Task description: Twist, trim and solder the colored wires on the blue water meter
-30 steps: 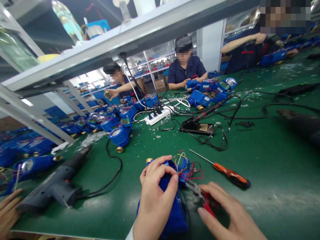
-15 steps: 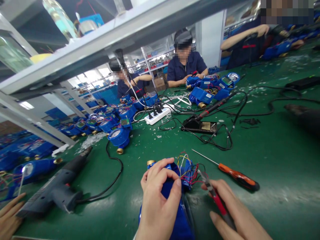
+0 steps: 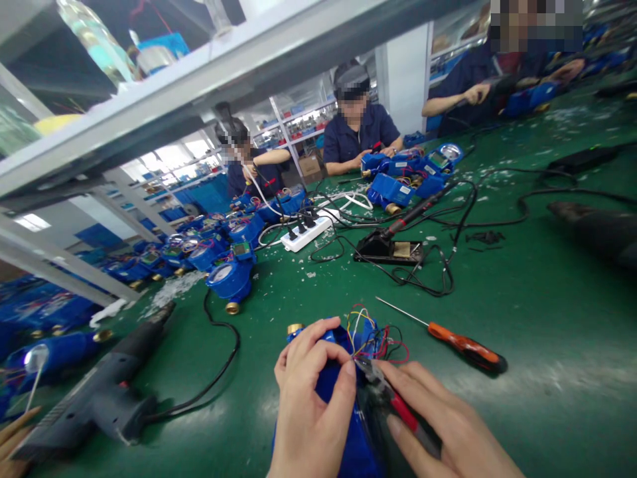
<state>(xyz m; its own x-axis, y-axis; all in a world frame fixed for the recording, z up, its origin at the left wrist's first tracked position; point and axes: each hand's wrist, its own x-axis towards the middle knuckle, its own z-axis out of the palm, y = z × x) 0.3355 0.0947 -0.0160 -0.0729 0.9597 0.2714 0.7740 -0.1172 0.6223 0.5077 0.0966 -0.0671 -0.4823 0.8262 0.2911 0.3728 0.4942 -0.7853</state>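
Note:
A blue water meter [image 3: 343, 431] with a brass end lies on the green table in front of me, partly covered by my hands. Thin wires [image 3: 383, 342] in red, yellow, white and black stick out of its far end. My left hand [image 3: 316, 392] rests over the meter, thumb and forefinger pinching a wire [image 3: 354, 352]. In my right hand [image 3: 438, 418] is a pair of red-handled pliers [image 3: 405, 410], their jaws up against the wire by my left fingertips. To the right lies an orange screwdriver [image 3: 462, 345].
A heat gun [image 3: 99, 392] lies left, beside another person's hand [image 3: 17, 431]. Ahead stand a soldering iron holder [image 3: 383, 249], a white power strip [image 3: 311, 231] and several blue meters [image 3: 229, 279]. Co-workers sit across the table. A shelf beam [image 3: 199, 73] crosses overhead.
My right hand has brought the pliers left, from beside the wires to my left fingertips. My left hand keeps its pinch. The whole view has shifted slightly.

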